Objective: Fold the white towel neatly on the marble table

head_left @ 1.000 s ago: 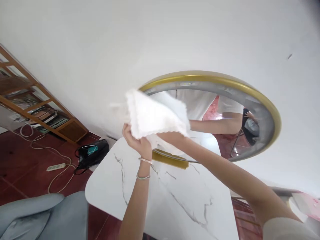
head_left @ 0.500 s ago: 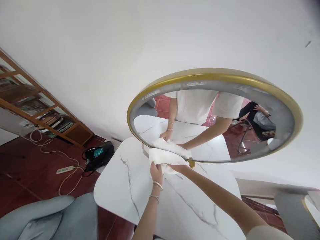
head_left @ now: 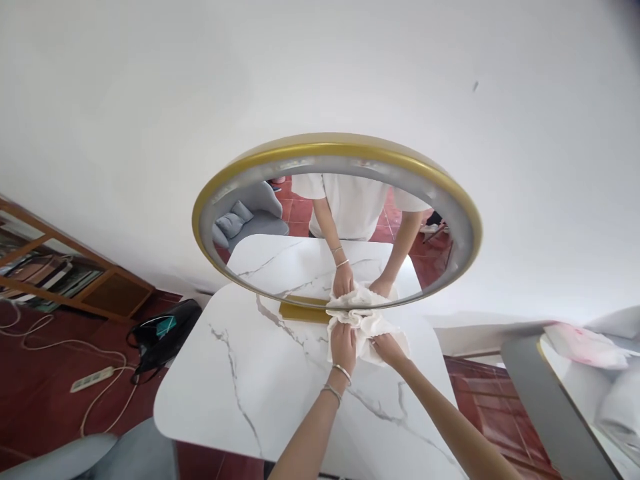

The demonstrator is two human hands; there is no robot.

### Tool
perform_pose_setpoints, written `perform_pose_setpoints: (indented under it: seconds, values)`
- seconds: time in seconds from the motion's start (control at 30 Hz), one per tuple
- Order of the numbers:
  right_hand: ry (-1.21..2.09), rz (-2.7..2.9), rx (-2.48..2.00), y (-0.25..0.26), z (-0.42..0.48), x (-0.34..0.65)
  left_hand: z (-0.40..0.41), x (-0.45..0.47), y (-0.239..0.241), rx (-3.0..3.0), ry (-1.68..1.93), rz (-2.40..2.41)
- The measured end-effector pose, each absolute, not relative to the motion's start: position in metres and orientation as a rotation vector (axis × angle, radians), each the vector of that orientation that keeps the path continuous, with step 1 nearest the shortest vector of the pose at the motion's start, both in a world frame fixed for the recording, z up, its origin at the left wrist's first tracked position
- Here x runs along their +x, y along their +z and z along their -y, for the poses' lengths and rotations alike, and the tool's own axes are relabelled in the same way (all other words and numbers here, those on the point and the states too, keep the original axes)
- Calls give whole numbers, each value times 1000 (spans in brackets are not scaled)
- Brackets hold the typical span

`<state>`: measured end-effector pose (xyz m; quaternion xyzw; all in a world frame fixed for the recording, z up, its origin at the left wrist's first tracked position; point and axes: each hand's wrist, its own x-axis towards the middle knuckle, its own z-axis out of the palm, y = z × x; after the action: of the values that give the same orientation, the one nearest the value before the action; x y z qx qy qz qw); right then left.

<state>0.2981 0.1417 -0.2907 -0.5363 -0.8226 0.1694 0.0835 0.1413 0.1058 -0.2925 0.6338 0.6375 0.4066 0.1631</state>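
Cloth, held by my curled left hand and right hand, touches the mirror at lower rim.

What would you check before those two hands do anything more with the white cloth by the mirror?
1. Both hands on the cloth: ok; left hand and right hand touch the white cloth.
2. Cloth laid flat: not ok; it is bunched and creased.
3. Mirror supported: ok; the mirror stands on its gold base on the marbled table.
4. Cloth touching the mirror: cannot tell; it meets the lower edge in view, but contact is unclear.
5. Power strip off the table: ok; the power strip lies on the floor.
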Motion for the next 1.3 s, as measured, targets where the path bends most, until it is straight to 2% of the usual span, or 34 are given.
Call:
perform_pose_setpoints:
  seconds: [0.3,0.47,0.53,0.7,0.83,1.0,1.17,1.3]
  values:
    - [595,2193,-1441,-277,-73,302,-79,118,-279,1972,928,-1658]
    - [174,1737,-1586,-270,-54,315,-58,118,-274,1988,845,-1681]
    - [113,1745,-1587,-267,-61,313,-54,120,-273,1987,830,-1686]
    - [351,1859,-1463,-261,-82,297,-53,120,-272,1974,817,-1693]
    - [359,1818,-1455,-261,-85,288,-57,115,-268,1960,802,-1686]
    - [247,1883,-1388,-258,-79,284,-65,111,-262,1965,685,-1618]
    - [18,1941,-1464,-258,-73,281,-68,111,-264,2015,710,-1627]
    - [-31,1931,-1507,-256,-71,275,-71,111,-269,2031,707,-1601]
